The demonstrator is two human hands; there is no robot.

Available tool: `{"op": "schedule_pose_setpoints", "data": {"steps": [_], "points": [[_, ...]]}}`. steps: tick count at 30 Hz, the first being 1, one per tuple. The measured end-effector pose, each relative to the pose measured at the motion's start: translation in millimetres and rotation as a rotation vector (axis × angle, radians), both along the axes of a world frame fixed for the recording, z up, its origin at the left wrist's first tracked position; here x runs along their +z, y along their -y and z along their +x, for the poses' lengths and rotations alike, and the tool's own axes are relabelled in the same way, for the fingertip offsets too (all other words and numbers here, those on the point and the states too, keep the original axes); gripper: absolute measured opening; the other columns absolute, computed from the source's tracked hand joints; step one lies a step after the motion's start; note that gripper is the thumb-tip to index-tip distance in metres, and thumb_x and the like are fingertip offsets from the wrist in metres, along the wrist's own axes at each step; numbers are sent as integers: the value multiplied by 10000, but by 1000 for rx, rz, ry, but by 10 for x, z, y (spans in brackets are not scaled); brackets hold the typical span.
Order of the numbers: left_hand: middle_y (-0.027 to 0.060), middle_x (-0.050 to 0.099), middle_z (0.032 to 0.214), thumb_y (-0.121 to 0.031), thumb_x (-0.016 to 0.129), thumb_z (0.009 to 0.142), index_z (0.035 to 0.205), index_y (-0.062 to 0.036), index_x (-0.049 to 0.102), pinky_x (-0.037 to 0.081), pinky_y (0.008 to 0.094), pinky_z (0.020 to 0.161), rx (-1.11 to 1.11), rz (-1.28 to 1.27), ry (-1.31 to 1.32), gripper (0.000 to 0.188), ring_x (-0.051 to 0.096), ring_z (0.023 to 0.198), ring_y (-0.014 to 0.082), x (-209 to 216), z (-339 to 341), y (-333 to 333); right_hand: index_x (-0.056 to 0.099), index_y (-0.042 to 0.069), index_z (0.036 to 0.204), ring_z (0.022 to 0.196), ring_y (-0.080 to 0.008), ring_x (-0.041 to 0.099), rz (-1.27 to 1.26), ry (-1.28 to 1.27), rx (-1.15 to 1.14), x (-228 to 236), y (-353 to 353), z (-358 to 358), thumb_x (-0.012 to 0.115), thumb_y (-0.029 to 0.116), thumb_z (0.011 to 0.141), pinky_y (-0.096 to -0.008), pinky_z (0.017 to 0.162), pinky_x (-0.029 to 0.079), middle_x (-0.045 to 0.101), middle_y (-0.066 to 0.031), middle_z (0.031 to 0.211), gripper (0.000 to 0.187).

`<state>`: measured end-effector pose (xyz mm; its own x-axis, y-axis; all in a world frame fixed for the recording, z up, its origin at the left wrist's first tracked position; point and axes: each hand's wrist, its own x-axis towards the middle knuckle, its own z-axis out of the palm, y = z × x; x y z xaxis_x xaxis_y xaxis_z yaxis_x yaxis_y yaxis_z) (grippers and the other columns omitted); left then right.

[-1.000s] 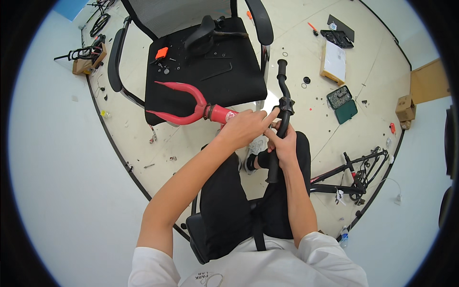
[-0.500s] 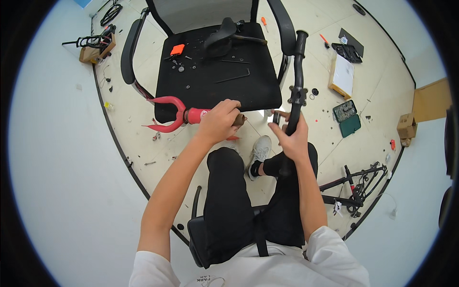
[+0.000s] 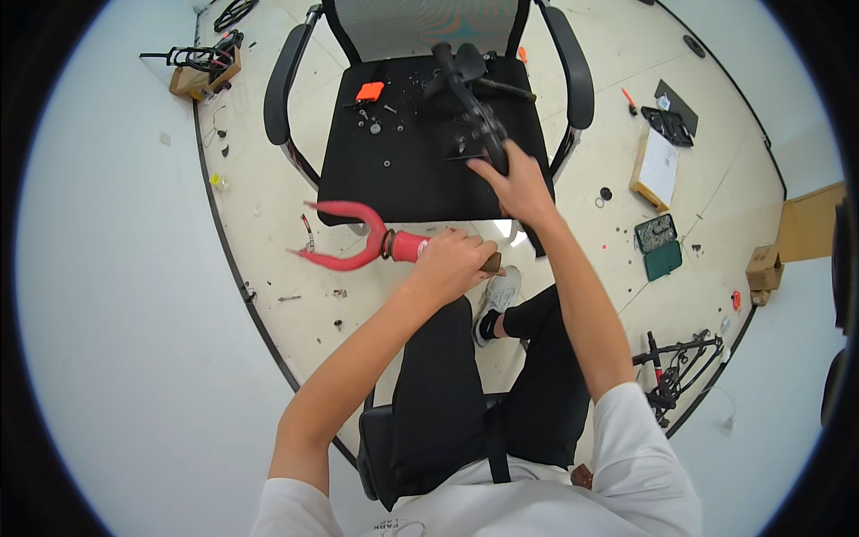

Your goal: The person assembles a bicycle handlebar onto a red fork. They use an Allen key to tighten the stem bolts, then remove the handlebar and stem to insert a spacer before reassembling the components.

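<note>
My left hand (image 3: 455,267) is wrapped round the tube of a red bicycle fork (image 3: 365,240), its two prongs pointing left. Dark rings sit at the fork's crown, and a brownish end sticks out past my fingers. My right hand (image 3: 521,186) is closed on a black handlebar (image 3: 483,121) with a clamp at its middle. The bar is slanted over the right part of the black chair seat (image 3: 420,192), slightly blurred; I cannot tell if it touches the seat. A black saddle (image 3: 471,63) on a post lies partly behind the bar.
An orange piece (image 3: 369,91) and several small metal parts lie on the seat. Armrests (image 3: 568,76) rise at both sides. On the floor at right are a tool case (image 3: 669,127), a flat box (image 3: 656,170), a green case (image 3: 663,259) and a black bike frame (image 3: 671,376).
My right hand has carried the handlebar from beside the chair forward and left, over the seat. My left hand still holds the fork. The whole view has shifted somewhat.
</note>
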<state>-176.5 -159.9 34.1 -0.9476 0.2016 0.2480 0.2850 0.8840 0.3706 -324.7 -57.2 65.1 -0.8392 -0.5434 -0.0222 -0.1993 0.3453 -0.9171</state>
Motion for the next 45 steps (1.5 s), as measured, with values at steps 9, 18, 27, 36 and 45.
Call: {"op": "schedule_pose_setpoints", "data": {"steps": [9, 18, 27, 36, 45], "points": [[104, 643, 791, -151, 771, 644, 861, -55, 669, 523, 400, 712, 235, 137, 38, 258, 631, 802, 288, -21, -187, -90, 503, -3, 960, 373, -88, 471, -206, 511, -28, 67, -1208, 1264, 488, 219, 986, -242, 370, 379, 578, -52, 602, 224], [138, 639, 756, -124, 729, 697, 778, -27, 661, 525, 428, 705, 189, 70, 66, 143, 640, 775, 319, 60, -303, -273, 461, -22, 913, 470, -168, 538, -84, 246, -46, -124, -1123, 1373, 544, 240, 964, -314, 471, 420, 545, -94, 567, 280], [144, 649, 761, -157, 724, 722, 794, -25, 671, 527, 430, 691, 256, 99, 58, 159, 643, 771, 324, 5, -279, -286, 432, 3, 948, 365, -107, 453, -525, 577, -64, -122, -995, 1337, 448, 245, 1009, -251, 359, 403, 480, -40, 554, 250], [156, 650, 769, -70, 697, 696, 771, -20, 666, 525, 438, 701, 303, 81, 143, 95, 638, 773, 349, 84, -292, -465, 460, 11, 964, 362, -96, 438, -367, 503, 64, -121, -1111, 1299, 438, 247, 1010, -248, 362, 412, 456, -23, 534, 241], [182, 647, 718, -89, 714, 676, 744, -34, 689, 526, 455, 664, 266, 77, 147, 91, 645, 740, 371, 88, -415, -450, 418, 34, 935, 348, -121, 425, -592, 711, 4, -201, -1062, 1257, 411, 256, 1015, -267, 348, 420, 442, -39, 535, 236]]}}
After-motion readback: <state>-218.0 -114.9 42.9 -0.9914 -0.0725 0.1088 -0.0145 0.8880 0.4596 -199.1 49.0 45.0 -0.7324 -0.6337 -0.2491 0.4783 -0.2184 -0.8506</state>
